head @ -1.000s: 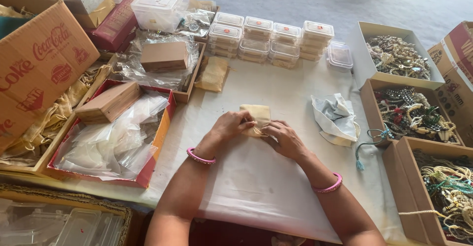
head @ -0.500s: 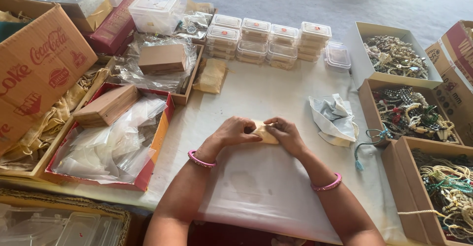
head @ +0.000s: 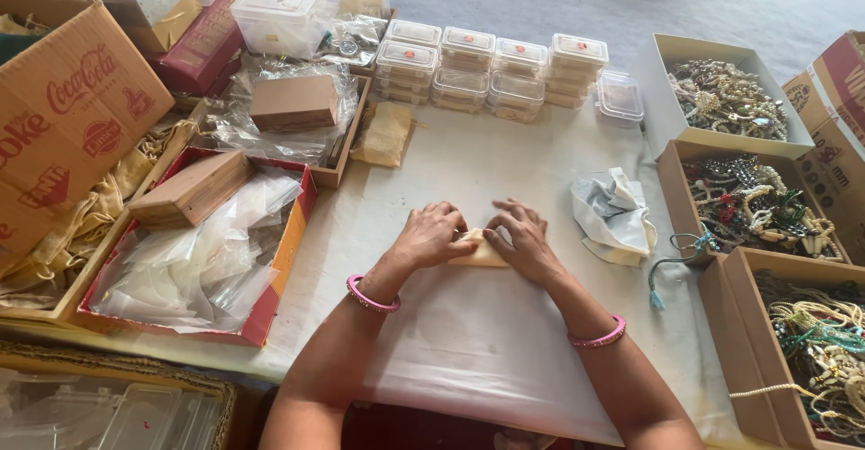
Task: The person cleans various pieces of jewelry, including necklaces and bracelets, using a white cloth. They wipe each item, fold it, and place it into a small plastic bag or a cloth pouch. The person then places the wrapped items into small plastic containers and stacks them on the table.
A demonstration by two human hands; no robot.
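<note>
My left hand [head: 429, 235] and my right hand [head: 521, 238] press down together on a small tan folded paper packet [head: 480, 254] lying on the white sheet [head: 468, 342] that covers the table. The fingertips of both hands meet over the packet's top edge and hide most of it. Each wrist wears a pink bangle. Both hands pinch the packet between fingers and thumbs.
Stacked small clear lidded boxes [head: 491, 67] line the back. A red tray of plastic sleeves [head: 194, 261] and wooden boxes sits left. Cardboard boxes of bead jewellery [head: 752, 207] stand right. A crumpled grey-white cloth [head: 615, 216] and a tan pouch [head: 386, 133] lie nearby.
The tan paper was larger and unfolded between my hands earlier; now it is folded smaller and flattened, and both hands have moved slightly toward me.
</note>
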